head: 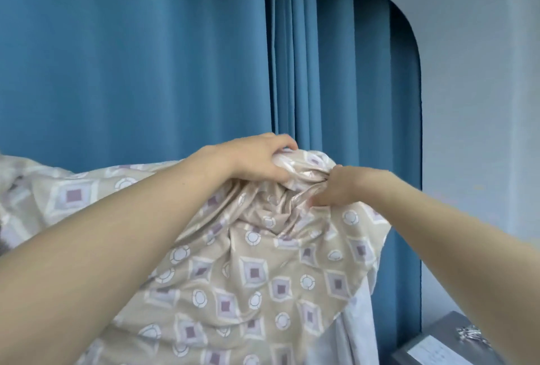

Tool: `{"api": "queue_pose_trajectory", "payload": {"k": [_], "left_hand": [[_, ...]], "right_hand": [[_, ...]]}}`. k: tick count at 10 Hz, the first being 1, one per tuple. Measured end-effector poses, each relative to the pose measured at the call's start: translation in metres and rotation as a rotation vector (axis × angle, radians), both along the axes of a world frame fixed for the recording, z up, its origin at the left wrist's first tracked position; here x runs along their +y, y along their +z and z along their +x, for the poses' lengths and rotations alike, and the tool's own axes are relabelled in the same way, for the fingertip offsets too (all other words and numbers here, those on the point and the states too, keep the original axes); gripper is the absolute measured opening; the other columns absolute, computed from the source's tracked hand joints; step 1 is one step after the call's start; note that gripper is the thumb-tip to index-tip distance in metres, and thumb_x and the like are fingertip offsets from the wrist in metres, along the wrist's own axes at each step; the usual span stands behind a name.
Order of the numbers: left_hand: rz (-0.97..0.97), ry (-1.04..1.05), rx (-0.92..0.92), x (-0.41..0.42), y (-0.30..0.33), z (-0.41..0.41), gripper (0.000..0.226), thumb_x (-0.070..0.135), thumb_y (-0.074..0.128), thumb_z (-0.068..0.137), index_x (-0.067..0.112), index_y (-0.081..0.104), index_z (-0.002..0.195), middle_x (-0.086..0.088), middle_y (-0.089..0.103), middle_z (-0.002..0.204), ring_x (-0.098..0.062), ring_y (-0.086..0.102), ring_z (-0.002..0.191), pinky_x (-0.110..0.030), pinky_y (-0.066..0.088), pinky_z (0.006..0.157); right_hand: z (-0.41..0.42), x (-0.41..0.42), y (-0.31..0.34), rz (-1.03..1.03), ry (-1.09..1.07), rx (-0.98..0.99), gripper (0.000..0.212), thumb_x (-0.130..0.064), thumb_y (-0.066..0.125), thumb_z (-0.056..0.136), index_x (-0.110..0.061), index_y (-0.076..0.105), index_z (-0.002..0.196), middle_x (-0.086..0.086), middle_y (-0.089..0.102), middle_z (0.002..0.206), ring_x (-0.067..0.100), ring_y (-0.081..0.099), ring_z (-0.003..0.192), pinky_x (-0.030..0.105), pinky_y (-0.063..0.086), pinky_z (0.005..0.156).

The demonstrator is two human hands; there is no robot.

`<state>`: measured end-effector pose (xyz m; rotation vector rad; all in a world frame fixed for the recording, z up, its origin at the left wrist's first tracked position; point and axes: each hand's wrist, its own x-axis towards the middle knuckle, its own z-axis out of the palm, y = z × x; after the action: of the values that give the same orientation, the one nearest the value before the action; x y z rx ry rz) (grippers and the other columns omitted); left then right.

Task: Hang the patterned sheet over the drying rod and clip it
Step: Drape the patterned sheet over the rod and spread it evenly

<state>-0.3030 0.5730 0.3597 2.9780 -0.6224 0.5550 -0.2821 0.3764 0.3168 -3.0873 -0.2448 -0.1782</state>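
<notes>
The patterned sheet (248, 271) is beige with white circles and purple-centred diamonds. It hangs in front of me, bunched at the top and spreading down and to the left. My left hand (257, 160) grips the gathered top edge from above, fingers curled into the cloth. My right hand (336, 189) pinches a bunch of the same fold just to the right of it. The two hands sit close together. The drying rod is hidden under the cloth or out of view.
Blue curtains (146, 58) hang close behind the sheet, with a pale wall (482, 101) to the right. At the bottom right stands a grey box (438, 344) with a pile of metal clips (472, 335) and a white label on it.
</notes>
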Motion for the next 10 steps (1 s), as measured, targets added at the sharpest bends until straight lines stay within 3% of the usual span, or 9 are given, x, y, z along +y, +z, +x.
{"api": "queue_pose_trajectory", "payload": {"k": [1,2,3,5,6,7,8,9,10], "left_hand": [[0.255,-0.036,-0.201,-0.014,0.002,0.023,0.017,0.035,0.052,0.090,0.029,0.053,0.105,0.006,0.057,0.107,-0.019,0.056,0.097,-0.036,0.046,0.080],[0.151,-0.017,-0.319,-0.028,0.007,0.036,0.006,0.021,0.042,0.095,0.024,0.047,0.092,0.001,0.057,0.086,-0.025,0.054,0.080,-0.037,0.043,0.066],[-0.091,0.065,-0.354,-0.039,0.019,0.050,0.012,0.014,0.040,0.089,0.023,0.046,0.084,0.003,0.055,0.082,-0.025,0.053,0.079,-0.037,0.042,0.065],[-0.510,0.164,-0.364,-0.047,0.036,0.073,0.014,0.009,0.041,0.082,0.015,0.052,0.085,0.000,0.058,0.086,-0.024,0.052,0.078,-0.036,0.044,0.069],[-0.573,0.262,-0.284,-0.051,0.051,0.067,0.015,0.001,0.043,0.084,0.009,0.046,0.072,-0.005,0.047,0.070,-0.021,0.036,0.060,-0.030,0.033,0.057],[-0.533,0.314,-0.056,-0.050,0.054,0.054,0.031,0.005,0.047,0.085,0.013,0.035,0.058,-0.006,0.033,0.057,-0.023,0.022,0.051,-0.027,0.022,0.049],[-0.611,0.161,0.305,-0.042,0.037,0.049,0.034,0.039,0.050,0.077,0.018,0.040,0.053,-0.006,0.044,0.054,-0.023,0.035,0.049,-0.030,0.033,0.054],[-0.309,0.147,0.383,-0.049,0.030,0.059,0.040,0.055,0.054,0.082,0.019,0.070,0.075,0.001,0.071,0.083,-0.023,0.069,0.077,-0.035,0.054,0.081],[0.006,0.229,0.156,-0.056,0.028,0.069,0.028,0.048,0.063,0.081,0.025,0.071,0.094,0.007,0.067,0.100,-0.018,0.066,0.094,-0.039,0.053,0.089]], "right_hand": [[0.002,-0.003,-0.001,-0.176,0.046,-0.019,0.030,-0.038,0.044,0.098,-0.013,0.054,0.085,0.000,0.051,0.080,0.017,0.048,0.069,0.027,0.040,0.066],[-0.004,-0.011,-0.004,-0.203,0.073,0.041,0.032,-0.024,0.037,0.100,-0.009,0.050,0.075,0.006,0.057,0.071,0.018,0.049,0.054,0.018,0.044,0.050],[-0.011,-0.023,-0.006,-0.111,0.015,0.349,0.042,-0.036,0.042,0.099,-0.005,0.054,0.073,0.007,0.061,0.051,0.023,0.059,0.045,0.029,0.054,0.073],[-0.018,-0.043,-0.005,-0.168,0.124,0.725,0.042,-0.042,0.056,0.094,-0.003,0.067,0.106,0.006,0.072,0.081,0.021,0.070,0.067,0.038,0.057,0.084],[-0.014,-0.053,-0.001,-0.096,0.235,0.816,0.014,-0.037,0.066,0.089,-0.026,0.070,0.096,0.002,0.072,0.107,0.021,0.069,0.092,0.045,0.053,0.093],[0.003,-0.066,0.007,0.205,0.228,0.617,0.035,-0.050,0.074,0.075,-0.033,0.071,0.105,0.002,0.064,0.125,0.022,0.064,0.108,0.049,0.052,0.094],[0.031,-0.067,-0.004,0.497,0.131,0.486,0.077,-0.065,0.067,0.076,-0.026,0.047,0.139,0.006,0.053,0.136,0.026,0.057,0.117,0.052,0.048,0.098],[0.056,-0.051,-0.031,0.406,0.090,0.355,0.065,-0.064,0.057,0.080,-0.025,0.050,0.132,0.006,0.051,0.135,0.028,0.052,0.120,0.050,0.045,0.101],[0.077,-0.042,-0.056,0.375,0.066,0.310,0.076,-0.067,0.062,0.072,-0.019,0.050,0.129,0.004,0.057,0.126,0.023,0.057,0.111,0.046,0.048,0.098]]}}
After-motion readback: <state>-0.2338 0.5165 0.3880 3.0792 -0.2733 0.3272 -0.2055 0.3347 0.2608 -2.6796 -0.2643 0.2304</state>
